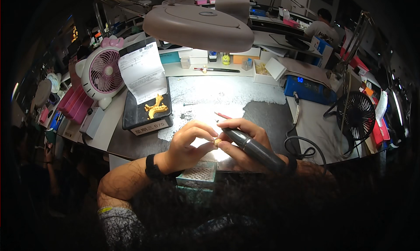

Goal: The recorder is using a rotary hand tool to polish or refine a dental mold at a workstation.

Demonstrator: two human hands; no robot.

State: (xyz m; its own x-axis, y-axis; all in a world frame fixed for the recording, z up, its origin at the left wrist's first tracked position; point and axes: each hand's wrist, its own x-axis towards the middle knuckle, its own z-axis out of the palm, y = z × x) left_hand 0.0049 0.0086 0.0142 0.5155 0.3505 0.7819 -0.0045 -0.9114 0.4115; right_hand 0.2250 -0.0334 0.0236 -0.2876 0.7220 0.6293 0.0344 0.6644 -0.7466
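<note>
Under the lamp, my left hand pinches a small cream-coloured piece, tooth-like in size and colour, between thumb and fingertips. Closed round a dark grey rotary handpiece, my right hand has its fingertips against the same piece. The handpiece slants down to the right across the palm; its working tip is hidden by the fingers. A thin red stick pokes out beyond the right fingers, and I cannot tell if it is held. To the left, a yellow dental model lies in a black tray.
A large lamp head hangs over the bench. A printed sheet stands in the tray beside a pink-and-white fan. On the right are a blue control box, its cable and a black fan. A perforated box sits below my hands.
</note>
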